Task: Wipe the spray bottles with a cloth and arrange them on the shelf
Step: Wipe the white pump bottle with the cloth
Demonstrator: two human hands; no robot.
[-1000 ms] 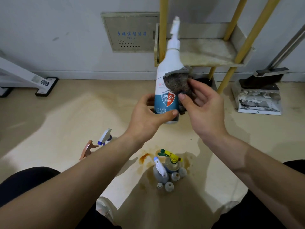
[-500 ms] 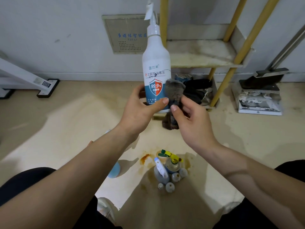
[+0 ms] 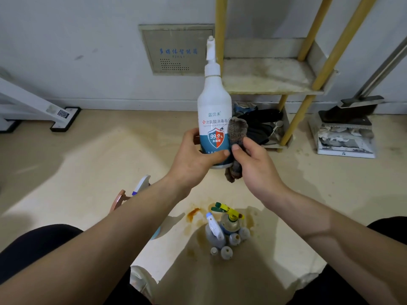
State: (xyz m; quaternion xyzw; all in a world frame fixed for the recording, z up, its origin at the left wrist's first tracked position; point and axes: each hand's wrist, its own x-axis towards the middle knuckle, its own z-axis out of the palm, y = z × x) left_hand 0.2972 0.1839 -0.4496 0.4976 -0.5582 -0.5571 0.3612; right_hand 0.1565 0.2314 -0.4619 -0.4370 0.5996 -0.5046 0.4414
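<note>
The white disinfectant spray bottle (image 3: 214,106) was held upright in the air, nozzle up, in front of the yellow-legged shelf (image 3: 264,75). The left hand (image 3: 193,157) gripped its lower body, with the thumb across the foot of the label. The right hand (image 3: 253,166) pinched a dark grey cloth (image 3: 236,133) against the bottle's right side, and the cloth's tail hung below the base. On the stained floor a cluster of small bottles (image 3: 224,234) stood between the forearms. A pink trigger sprayer (image 3: 120,198) showed beside the left forearm.

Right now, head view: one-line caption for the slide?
Left hand holds a tall white plastic spray bottle upright while right hand presses a grey-brown cloth against its side.
</note>
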